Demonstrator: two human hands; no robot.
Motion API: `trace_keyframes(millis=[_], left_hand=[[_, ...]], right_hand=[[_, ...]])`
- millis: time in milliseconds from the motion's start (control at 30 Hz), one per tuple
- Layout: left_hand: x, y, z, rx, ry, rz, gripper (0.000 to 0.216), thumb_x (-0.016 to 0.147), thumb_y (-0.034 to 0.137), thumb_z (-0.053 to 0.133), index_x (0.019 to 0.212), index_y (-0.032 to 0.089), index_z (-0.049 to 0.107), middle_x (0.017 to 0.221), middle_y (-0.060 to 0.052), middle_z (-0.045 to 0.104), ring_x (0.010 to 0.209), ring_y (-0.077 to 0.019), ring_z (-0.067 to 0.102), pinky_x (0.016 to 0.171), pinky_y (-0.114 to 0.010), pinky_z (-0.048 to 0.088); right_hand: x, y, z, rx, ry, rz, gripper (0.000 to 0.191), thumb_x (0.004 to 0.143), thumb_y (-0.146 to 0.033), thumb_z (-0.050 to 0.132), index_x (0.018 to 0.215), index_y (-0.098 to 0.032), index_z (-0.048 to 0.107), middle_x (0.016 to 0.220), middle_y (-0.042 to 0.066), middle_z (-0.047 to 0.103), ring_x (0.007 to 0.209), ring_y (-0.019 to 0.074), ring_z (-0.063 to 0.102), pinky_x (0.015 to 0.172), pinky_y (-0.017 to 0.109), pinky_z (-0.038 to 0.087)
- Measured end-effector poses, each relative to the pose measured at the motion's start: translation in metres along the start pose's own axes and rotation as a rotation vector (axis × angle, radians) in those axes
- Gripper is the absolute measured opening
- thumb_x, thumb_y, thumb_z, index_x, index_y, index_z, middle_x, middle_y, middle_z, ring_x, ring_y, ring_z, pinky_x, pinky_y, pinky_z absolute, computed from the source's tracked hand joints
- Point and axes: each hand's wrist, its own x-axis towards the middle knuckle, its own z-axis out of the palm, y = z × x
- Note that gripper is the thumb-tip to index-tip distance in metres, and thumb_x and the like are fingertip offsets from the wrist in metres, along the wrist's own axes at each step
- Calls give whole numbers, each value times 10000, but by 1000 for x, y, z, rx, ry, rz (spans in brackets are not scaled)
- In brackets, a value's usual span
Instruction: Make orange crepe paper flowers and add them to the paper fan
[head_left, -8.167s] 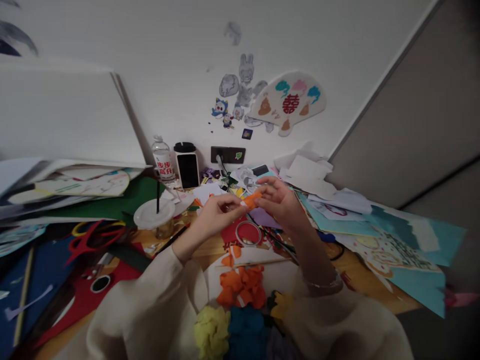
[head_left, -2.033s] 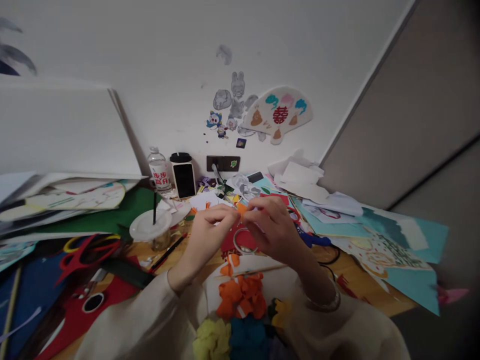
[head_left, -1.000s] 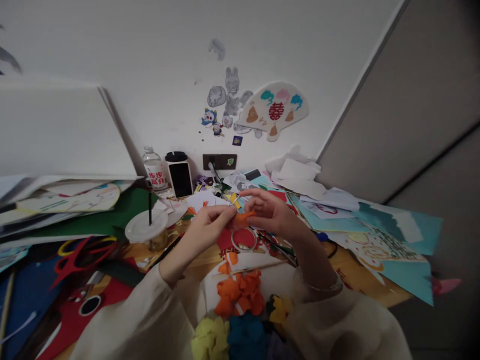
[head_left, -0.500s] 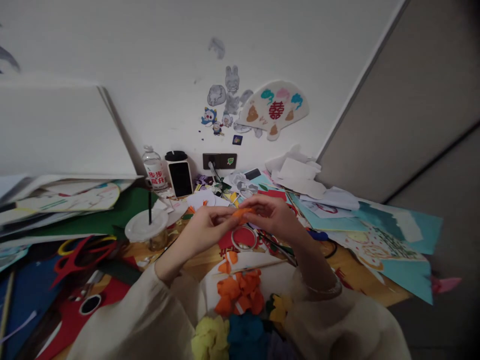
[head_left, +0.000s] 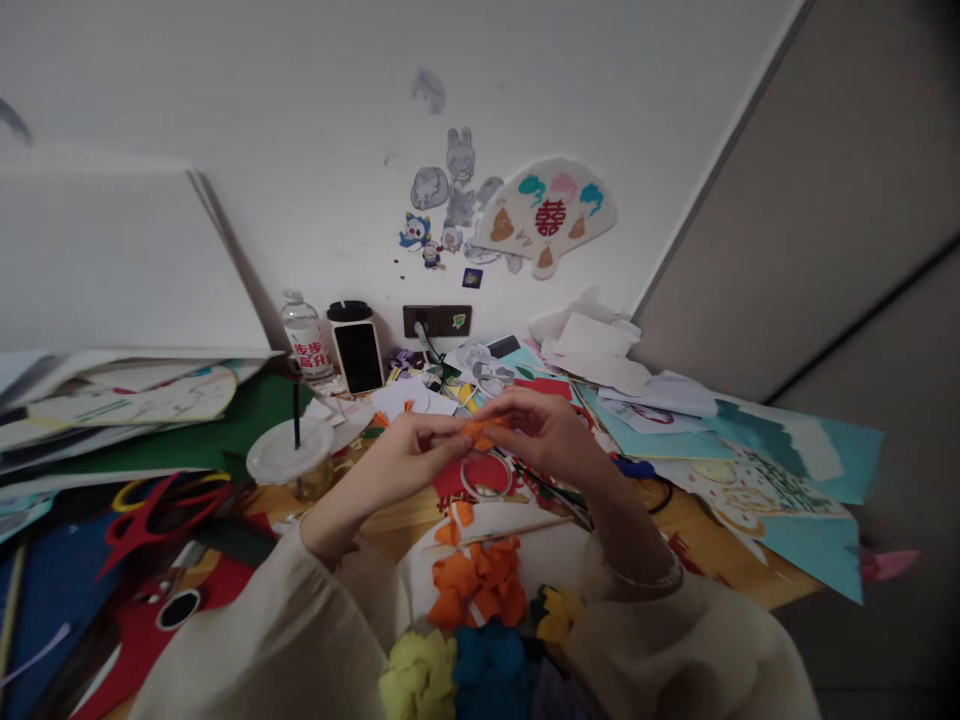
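Between the fingertips of both hands is a small piece of orange paper (head_left: 482, 430), pinched from either side above the table. My left hand (head_left: 416, 445) grips it with thumb and fingers from the left. From the right, my right hand (head_left: 544, 428) closes on the same piece, partly covering it. Just below the hands lies a tape roll or ring (head_left: 487, 494) on red paper. Nearer to me, orange paper petals (head_left: 480, 580) rest on a white sheet beside a thin stick (head_left: 510, 530). Yellow (head_left: 418, 670), blue (head_left: 495, 665) and orange-yellow paper flowers (head_left: 556, 612) sit at the lower edge.
Red-handled scissors (head_left: 154, 520) lie at the left. A lidded cup with a black straw (head_left: 292, 450), a bottle (head_left: 306, 340) and a black-topped container (head_left: 356, 345) stand behind. Light-blue paper sheets (head_left: 817, 530) cover the right side. A wall with a socket (head_left: 437, 321) rises at the back.
The orange paper is turned slightly between my fingers and shows a more creased side. Both hands stay in nearly the same place; the whole view has shifted a little.
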Motion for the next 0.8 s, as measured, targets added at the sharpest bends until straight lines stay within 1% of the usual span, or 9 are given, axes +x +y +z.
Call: trace_keyframes(millis=[100, 233, 367, 500, 567, 667, 800], left_hand=[[0, 0, 0, -23, -14, -18, 264, 837, 306, 567, 1007, 181, 725, 897, -41, 741, 832, -182, 672, 741, -242, 519], [1, -4, 3, 83, 62, -4, 292, 855, 329, 543, 1027, 175, 720, 854, -44, 744, 765, -177, 670, 670, -232, 509], [2, -8, 6, 141, 72, 12, 316, 875, 342, 513, 1063, 178, 707, 816, -46, 747, 755, -181, 676, 672, -238, 508], [3, -13, 8, 63, 88, -19, 352, 872, 342, 520, 1139, 163, 665, 840, -65, 750, 802, -202, 699, 733, -270, 526], [4, -15, 9, 41, 112, -23, 355, 863, 327, 532, 1143, 154, 661, 867, -78, 749, 811, -212, 705, 745, -285, 532], [4, -16, 9, 48, 123, -26, 348, 860, 318, 529, 1137, 154, 666, 868, -80, 749, 812, -216, 706, 757, -298, 535], [3, -15, 6, 75, 92, -24, 341, 868, 318, 509, 1134, 172, 666, 858, -60, 751, 819, -201, 700, 751, -278, 531]], right_hand=[[0, 1, -2, 19, -4, 10, 118, 791, -196, 626, 894, -163, 672, 860, 38, 646, 764, 137, 610, 668, 244, 494], [-1, 1, -3, 13, -25, 28, 129, 797, -199, 621, 915, -173, 666, 881, 33, 650, 782, 137, 612, 678, 241, 493], [0, 2, -1, 3, -42, 55, 171, 795, -213, 619, 958, -170, 645, 918, 37, 664, 795, 140, 620, 704, 250, 499], [1, 5, 3, -57, 11, 53, 74, 772, -172, 608, 839, -167, 639, 806, 13, 653, 714, 120, 598, 647, 228, 483], [1, 7, 4, -79, 36, 33, 49, 756, -153, 602, 795, -168, 628, 783, 8, 644, 710, 121, 592, 651, 230, 482], [1, 9, 5, -81, 46, 23, 49, 752, -150, 594, 785, -171, 623, 787, 10, 642, 726, 128, 597, 669, 238, 486], [1, 8, 2, -17, 56, 68, 65, 764, -178, 603, 828, -177, 615, 801, 10, 645, 721, 131, 611, 667, 242, 493]])
